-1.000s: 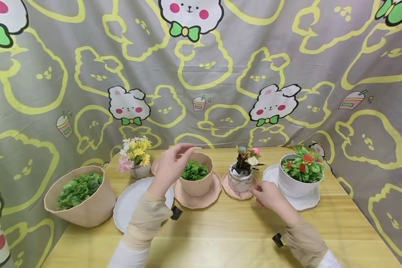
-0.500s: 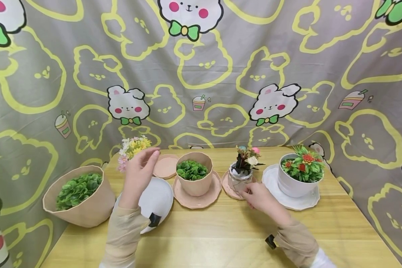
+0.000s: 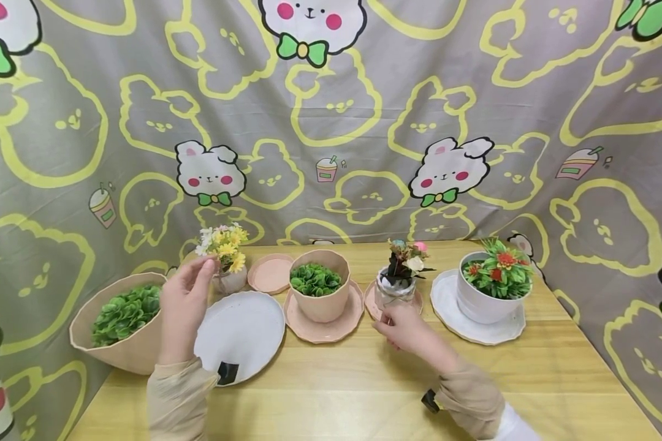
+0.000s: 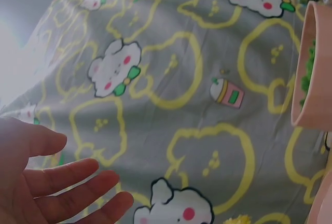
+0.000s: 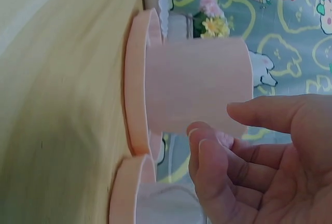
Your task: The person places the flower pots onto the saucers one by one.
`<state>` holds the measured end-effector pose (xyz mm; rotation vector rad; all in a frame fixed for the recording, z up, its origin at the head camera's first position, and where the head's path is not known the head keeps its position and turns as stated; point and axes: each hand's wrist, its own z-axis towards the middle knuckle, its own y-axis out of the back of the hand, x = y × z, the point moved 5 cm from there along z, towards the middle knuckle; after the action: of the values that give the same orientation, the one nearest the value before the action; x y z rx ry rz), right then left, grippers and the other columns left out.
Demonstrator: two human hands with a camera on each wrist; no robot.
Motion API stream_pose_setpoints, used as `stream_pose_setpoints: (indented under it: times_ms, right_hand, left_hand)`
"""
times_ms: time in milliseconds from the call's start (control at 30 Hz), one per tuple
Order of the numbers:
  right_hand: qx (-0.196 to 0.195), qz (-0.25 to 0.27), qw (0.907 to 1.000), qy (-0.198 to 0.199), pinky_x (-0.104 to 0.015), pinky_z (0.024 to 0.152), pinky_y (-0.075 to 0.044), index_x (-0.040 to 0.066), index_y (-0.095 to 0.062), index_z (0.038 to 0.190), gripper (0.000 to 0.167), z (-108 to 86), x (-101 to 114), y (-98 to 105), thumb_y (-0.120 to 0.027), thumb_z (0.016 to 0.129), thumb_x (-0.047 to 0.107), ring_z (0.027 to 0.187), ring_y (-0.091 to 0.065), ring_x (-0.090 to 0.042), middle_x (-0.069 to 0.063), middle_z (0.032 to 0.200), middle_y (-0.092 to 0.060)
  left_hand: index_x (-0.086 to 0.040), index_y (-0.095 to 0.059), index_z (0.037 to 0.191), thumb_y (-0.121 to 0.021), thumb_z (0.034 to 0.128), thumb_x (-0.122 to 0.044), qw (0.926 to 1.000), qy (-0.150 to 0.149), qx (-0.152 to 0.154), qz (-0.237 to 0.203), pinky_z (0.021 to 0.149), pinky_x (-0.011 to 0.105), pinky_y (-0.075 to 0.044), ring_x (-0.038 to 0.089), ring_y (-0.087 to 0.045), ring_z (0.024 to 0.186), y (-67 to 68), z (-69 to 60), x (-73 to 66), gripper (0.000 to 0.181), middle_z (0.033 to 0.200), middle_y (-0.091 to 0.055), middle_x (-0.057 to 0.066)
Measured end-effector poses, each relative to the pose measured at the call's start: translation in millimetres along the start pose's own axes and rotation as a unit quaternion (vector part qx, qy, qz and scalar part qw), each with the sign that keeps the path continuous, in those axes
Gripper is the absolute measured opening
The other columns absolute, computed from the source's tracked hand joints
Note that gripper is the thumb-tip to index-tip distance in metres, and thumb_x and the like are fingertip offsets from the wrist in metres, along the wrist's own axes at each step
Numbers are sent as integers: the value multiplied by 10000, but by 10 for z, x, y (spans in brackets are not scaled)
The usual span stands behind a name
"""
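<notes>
My left hand (image 3: 184,306) hovers with relaxed, parted fingers, holding nothing, between the large pink pot (image 3: 116,356) of green leaves and the white plate (image 3: 248,340). Behind its fingertips stands a small pot of yellow and white daisies (image 3: 228,248). My right hand (image 3: 414,335) is loosely bent and holds nothing, in front of a small glassy pot (image 3: 393,294) with artificial roses on a pink saucer (image 3: 371,304). In the right wrist view, the thumb is apart from the fingers, beside the smaller pink pot (image 5: 197,84); whether they touch the glassy pot is unclear.
The smaller pink pot of leaves stands on a pink saucer (image 3: 325,334) mid-table. Behind the white plate lies another pink saucer (image 3: 270,273). At right, a white pot (image 3: 485,303) with red flowers sits on a white saucer (image 3: 447,306). A patterned curtain (image 3: 336,122) backs the wooden table (image 3: 336,392).
My left hand has moved left from near the smaller pink pot, past the daisies, to beside the large pot. My right hand has shifted slightly left along the glassy pot's front. The pots have stayed put.
</notes>
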<state>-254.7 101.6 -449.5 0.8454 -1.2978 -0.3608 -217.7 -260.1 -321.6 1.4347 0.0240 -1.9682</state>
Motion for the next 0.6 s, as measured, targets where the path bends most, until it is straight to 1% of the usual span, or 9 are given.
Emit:
stream_pose_setpoints:
  times_ms: [100, 167, 267, 400, 533, 600]
  right_hand:
    - [118, -65, 9999, 70, -214, 395, -394, 105, -557, 661, 276, 17, 49, -91, -637, 917, 171, 374, -451, -36, 53, 459, -495]
    - [217, -97, 9997, 78, -216, 402, -389, 115, -558, 675, 265, 27, 82, -158, -631, 921, 181, 378, -453, -46, 57, 460, -489]
    - [338, -225, 9989, 219, -216, 422, -382, 128, -562, 678, 263, 39, 146, -258, -627, 923, 197, 385, -453, -60, 69, 451, -476]
    - [509, -308, 9972, 447, -215, 441, -382, 135, -577, 676, 264, 53, 248, -382, -625, 927, 202, 403, -450, -62, 80, 455, -469]
    - [621, -312, 9963, 514, -213, 448, -390, 132, -580, 684, 255, 64, 340, -488, -637, 922, 206, 439, -448, -56, 79, 503, -475]
    - [676, -265, 9960, 511, -213, 447, -388, 133, -573, 684, 259, 70, 379, -541, -640, 922, 212, 448, -442, -55, 80, 516, -469]
  left_hand:
    - [-67, -692, 1162, -563, 987, -332, 9995, 67, -306, -95, 846, 37, -435, -144, -588, 896, 125, -2, 61, 342, 920, -657, -269]
    - [-56, -693, 1151, -565, 986, -321, 9986, 91, -486, -164, 832, 43, -438, -131, -594, 893, 213, -2, 99, 337, 870, -610, -334]
    - [-31, -689, 1128, -558, 991, -298, 9965, 74, -790, -278, 801, 49, -448, -109, -608, 879, 346, 6, 146, 327, 855, -619, -326]
    - [-43, -700, 1088, -561, 990, -264, 9920, 101, -1157, -502, 768, 41, -474, -88, -630, 863, 497, 11, 200, 279, 857, -647, -289]
    - [-63, -707, 1072, -565, 987, -247, 9884, 234, -1355, -652, 757, 43, -477, -88, -635, 852, 615, 0, 256, 247, 851, -661, -275]
    - [-71, -710, 1076, -564, 987, -249, 9873, 280, -1446, -587, 743, 44, -470, -88, -632, 834, 677, -3, 293, 246, 843, -660, -288]
